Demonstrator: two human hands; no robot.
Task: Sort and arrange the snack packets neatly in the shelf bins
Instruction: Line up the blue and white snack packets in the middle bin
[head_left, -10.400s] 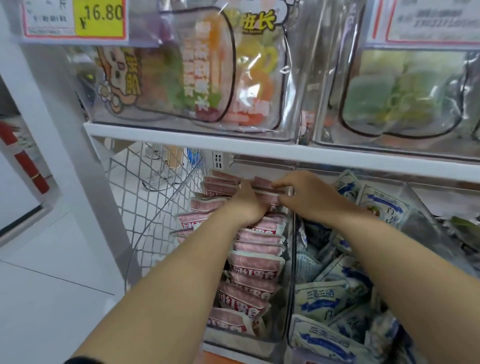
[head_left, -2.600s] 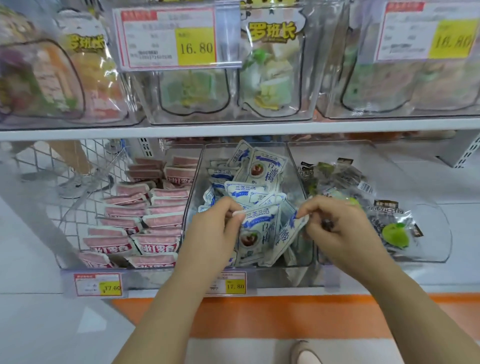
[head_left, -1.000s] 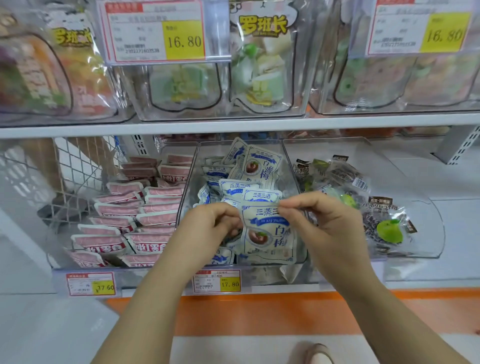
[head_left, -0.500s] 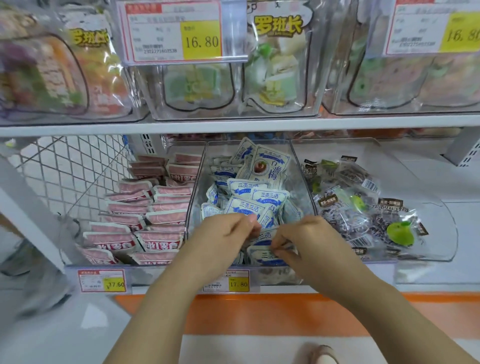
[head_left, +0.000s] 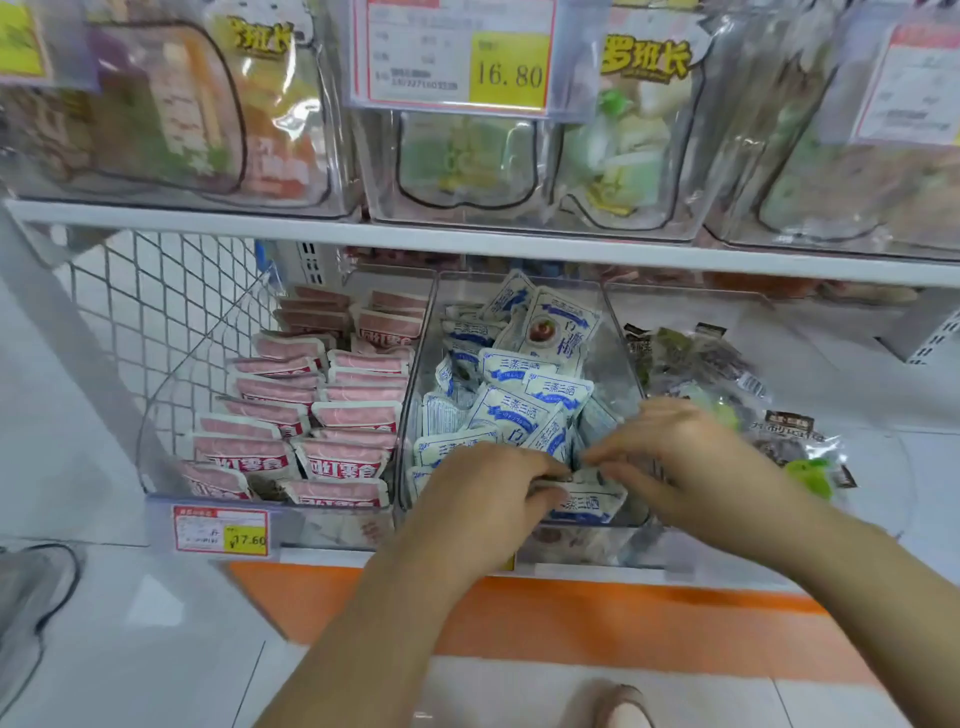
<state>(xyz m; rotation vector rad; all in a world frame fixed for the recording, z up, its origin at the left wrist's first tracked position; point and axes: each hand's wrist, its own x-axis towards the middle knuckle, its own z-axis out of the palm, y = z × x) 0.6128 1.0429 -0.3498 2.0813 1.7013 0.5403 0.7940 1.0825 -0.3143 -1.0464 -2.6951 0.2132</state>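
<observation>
Head view, front of a lower shelf. Three clear bins stand side by side in the middle of the frame. The left hand (head_left: 483, 499) and right hand (head_left: 701, 457) meet at the front of the middle bin (head_left: 413, 415), lower centre of the frame. Between them is one blue-and-white packet (head_left: 584, 504), upright just behind the bin's front wall.

The left hand's fingers are curled, thumb and forefinger pinching the packet's upper left edge. The right hand is blurred; its fingers reach leftward and close on the packet's upper right edge.

Behind the hands, the blue packets (head_left: 514, 410) lie in a loose heap at mixed angles, with some propped upright at the back of the bin.

The left bin (head_left: 322, 525) holds pink packets (head_left: 343, 415) in two overlapping rows running front to back. The right bin (head_left: 878, 483) holds dark packets (head_left: 717, 364), some with green showing, lying loose.

A wire mesh (head_left: 156, 312) closes the shelf at centre left. A price tag (head_left: 221, 530) reading 17.60 hangs below the left bin. On the upper shelf (head_left: 208, 221), across the top of the frame, clear bins hold large pouches (head_left: 623, 135), with a tag (head_left: 457, 57) reading 16.80. An orange band (head_left: 571, 618) runs beneath the lower shelf. A shoe (head_left: 623, 706) shows at the bottom edge.
</observation>
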